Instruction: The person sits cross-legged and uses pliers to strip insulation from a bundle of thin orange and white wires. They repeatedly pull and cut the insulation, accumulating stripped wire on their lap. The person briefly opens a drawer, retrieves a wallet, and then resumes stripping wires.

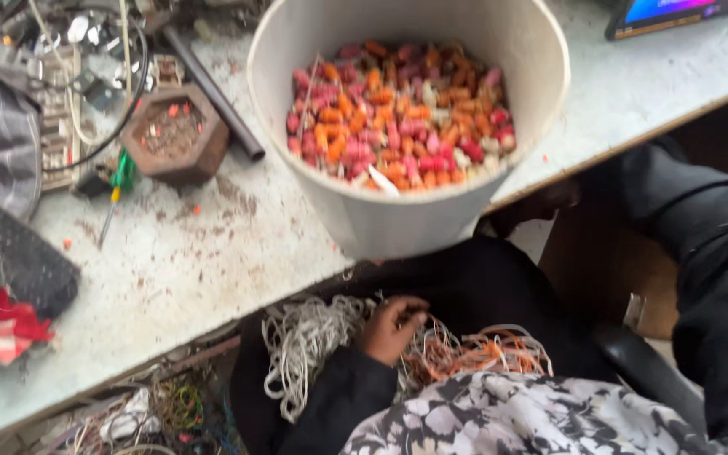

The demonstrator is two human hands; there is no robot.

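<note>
L hand (pixel 391 329) on lap wires (pixel 473 352)

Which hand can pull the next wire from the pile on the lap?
Left. The left hand has its fingers curled in the wires on the lap. On the right only a dark sleeve shows, stretched toward the white bucket, away from the wires.

Soft, even daylight fills the scene, bright across the pale worktop (pixel 212 253) and the white bucket (pixel 406 219), with no hard glare. The whole frame is slightly blurred (as from head movement), so fine detail smears. Beneath the table edge the lap area falls into deep shadow. A screen (pixel 676 13) at the top right corner glows vividly.
</note>
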